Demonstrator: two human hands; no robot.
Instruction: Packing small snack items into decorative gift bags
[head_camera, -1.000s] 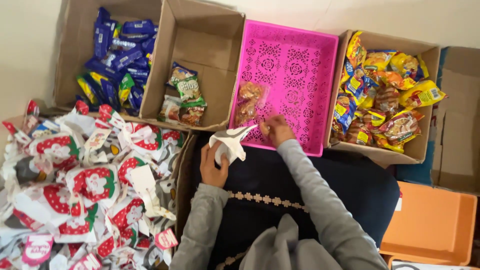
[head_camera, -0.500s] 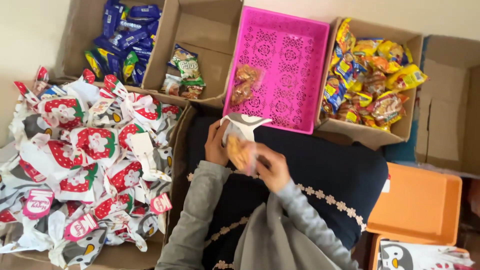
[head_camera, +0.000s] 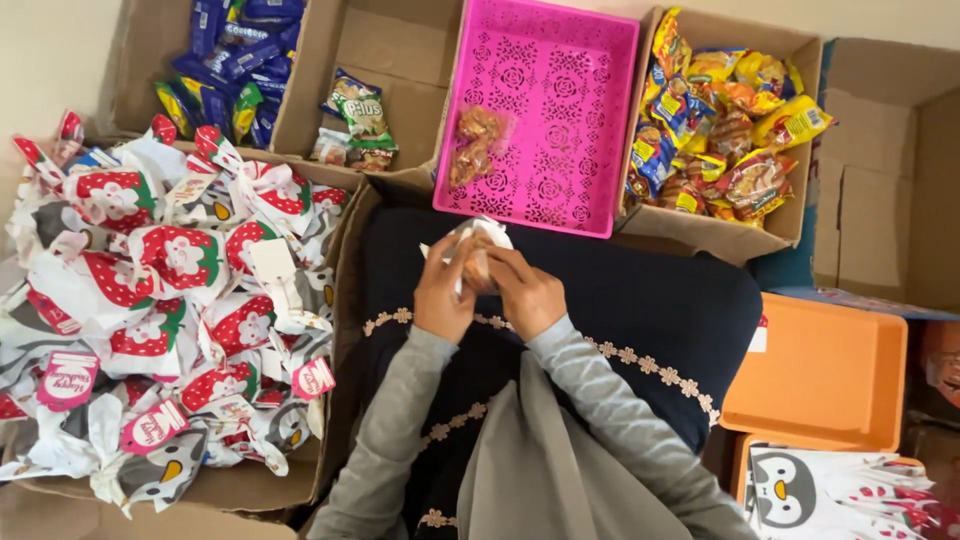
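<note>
While both hands meet at centre frame, we note the left hand (head_camera: 443, 293) and right hand (head_camera: 527, 293) pinching a white gift bag (head_camera: 478, 243) with a snack inside, just below the pink tray (head_camera: 590, 120); the bag's mouth points toward the top of the frame.

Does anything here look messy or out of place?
Only the big box of strawberry-print gift bags on the left: it is heaped so full that bags hang over its edges. The pink tray holds just one clear snack packet. Nothing looks spilled or torn.
</note>
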